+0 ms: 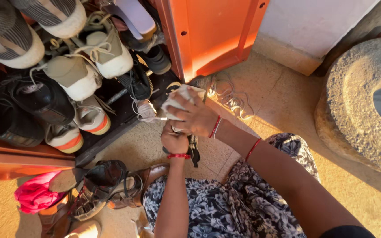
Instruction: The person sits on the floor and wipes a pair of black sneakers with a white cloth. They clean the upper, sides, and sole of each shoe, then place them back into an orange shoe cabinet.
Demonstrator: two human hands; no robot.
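My right hand (195, 118) is closed on a crumpled white cloth (178, 98) just in front of the open shoe cabinet. Below it my left hand (173, 141) grips a dark shoe or sandal (193, 152), most of which the two hands hide; a black strap hangs down beside the wrist. Both wrists carry red thread bands. The cloth is pressed against the top of the dark item. My lap, in a black and white floral fabric (225, 202), lies beneath the arms.
An orange cabinet door (212, 35) stands open above the hands. Several sneakers (89, 66) fill the dark shelves at left. Brown sandals (106, 185) and a pink cloth (34, 194) lie on the floor at lower left. A round stone grinder (362, 105) sits at right.
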